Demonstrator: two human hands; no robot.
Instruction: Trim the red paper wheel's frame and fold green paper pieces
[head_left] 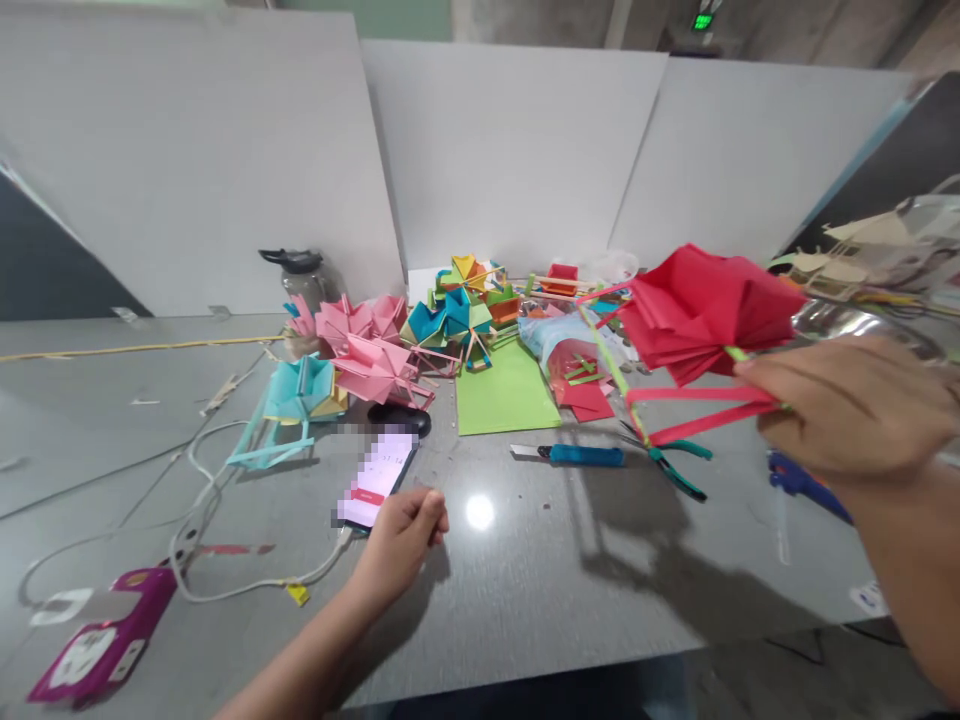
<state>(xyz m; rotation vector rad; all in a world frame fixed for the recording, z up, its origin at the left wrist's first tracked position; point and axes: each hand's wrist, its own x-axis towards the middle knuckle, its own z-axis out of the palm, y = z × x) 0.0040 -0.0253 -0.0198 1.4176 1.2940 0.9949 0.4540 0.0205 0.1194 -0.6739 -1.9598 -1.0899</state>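
Note:
Raised at the right, my right hand (pixel 862 410) is closed on a red folded-paper piece (pixel 705 310). This piece has pleated, petal-like sides and a frame of red and green strips (pixel 705 405) hanging by it, above the table. My left hand (pixel 412 530) is curled into a loose fist just right of a lit phone (pixel 375 480), and nothing shows in its fingers. Below the paper piece lie a blue utility knife (pixel 585 455) with its blade out and green-handled pliers (pixel 679 472), partly behind the strips.
Pink folded-paper pieces (pixel 367 350), a light-blue one (pixel 300 395) and multicoloured ones (pixel 457 310) stand towards the back. Green paper (pixel 502 390) lies mid-table beside a plastic bag (pixel 566 345). Blue-handled scissors (pixel 806 485), a purple power strip (pixel 109 635) and cables flank my hands.

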